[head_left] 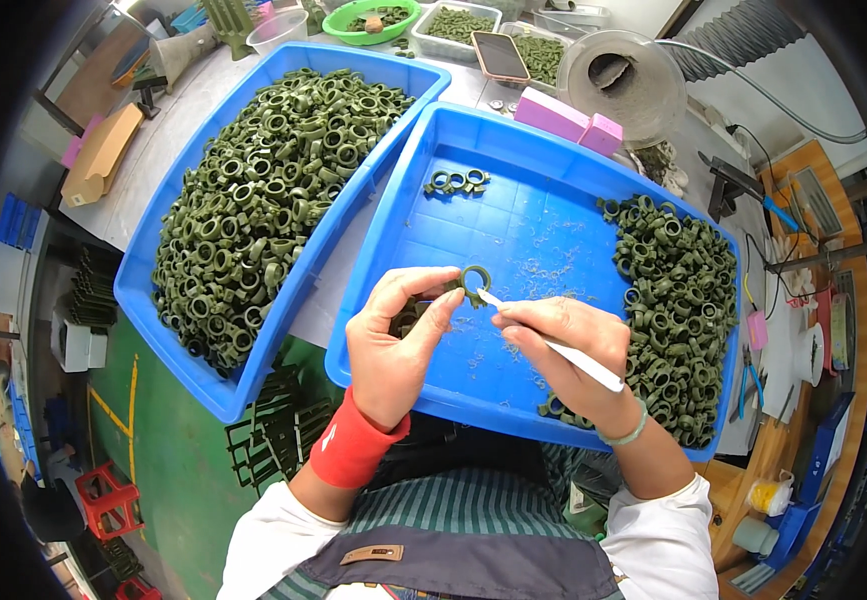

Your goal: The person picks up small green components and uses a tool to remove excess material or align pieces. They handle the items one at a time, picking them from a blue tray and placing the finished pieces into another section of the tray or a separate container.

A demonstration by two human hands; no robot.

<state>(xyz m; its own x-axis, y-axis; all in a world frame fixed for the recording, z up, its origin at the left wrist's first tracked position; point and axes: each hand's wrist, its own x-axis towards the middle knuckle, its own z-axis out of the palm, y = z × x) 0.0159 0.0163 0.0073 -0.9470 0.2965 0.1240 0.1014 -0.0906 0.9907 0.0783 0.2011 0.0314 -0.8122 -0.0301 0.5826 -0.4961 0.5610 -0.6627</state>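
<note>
My left hand (401, 345), with a red wristband below it, pinches a dark green ring-shaped part (475, 280) between thumb and fingers. In my right hand (573, 350) is a slim white-handled knife or trimming tool (583, 364), gripped like a pen. Its tip meets or nearly meets the ring's edge. Both hands are above the near side of a shallow blue tray (393, 235). Inside the tray, a heap of green ring parts (678, 310) lies along the right side. A few more rings (456, 182) sit at the far left, and thin shavings (543, 270) are scattered over the bottom.
Left of the tray, a second blue tray (143, 290) holds a large heap of green rings. Behind stand a green basin (338, 22), clear tubs, a phone (500, 57), pink blocks (563, 118) and a round hood (653, 85). Pliers (749, 382) lie at the right.
</note>
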